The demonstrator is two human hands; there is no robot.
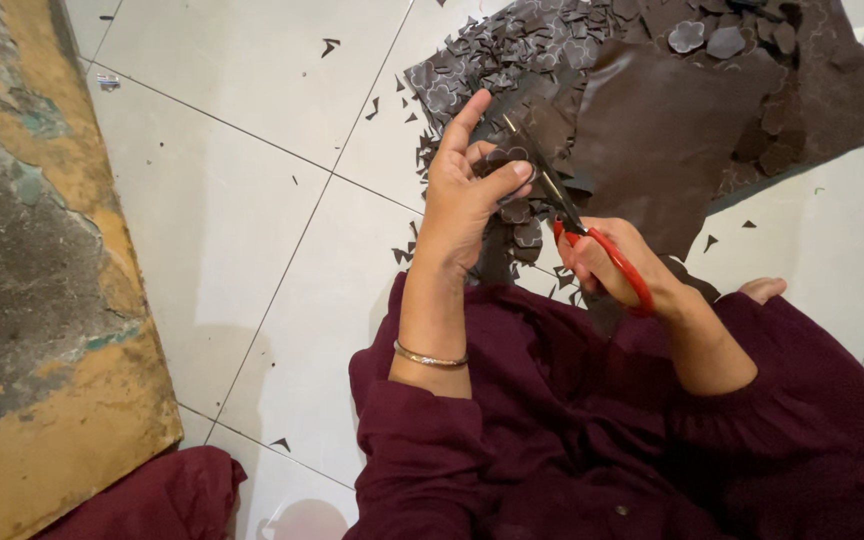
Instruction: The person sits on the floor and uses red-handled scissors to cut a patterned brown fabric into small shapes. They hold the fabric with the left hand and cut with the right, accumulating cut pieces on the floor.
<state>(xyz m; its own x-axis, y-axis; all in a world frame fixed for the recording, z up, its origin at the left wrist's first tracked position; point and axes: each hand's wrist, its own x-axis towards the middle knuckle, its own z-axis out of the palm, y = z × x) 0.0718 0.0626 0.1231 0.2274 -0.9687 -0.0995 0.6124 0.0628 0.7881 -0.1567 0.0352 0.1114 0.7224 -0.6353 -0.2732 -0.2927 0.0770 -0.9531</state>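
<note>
Two hands on white tile floor (252,230): left hand (467,190) pinches leather piece (652,130), right hand (602,262) grips scissors (572,215).

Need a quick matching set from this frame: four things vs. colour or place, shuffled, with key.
Things:
1 scissors
2 bangle
3 worn board
4 cut-out shapes

Descriptions:
A on the left wrist
B red handles, in the right hand
C piled at the top, on the dark sheet
D along the left edge, on the floor tiles

Pairs: 1-B, 2-A, 3-D, 4-C

One head-worn view, steeply downward, close over the lap, white tiled floor (252,230) beyond
</note>
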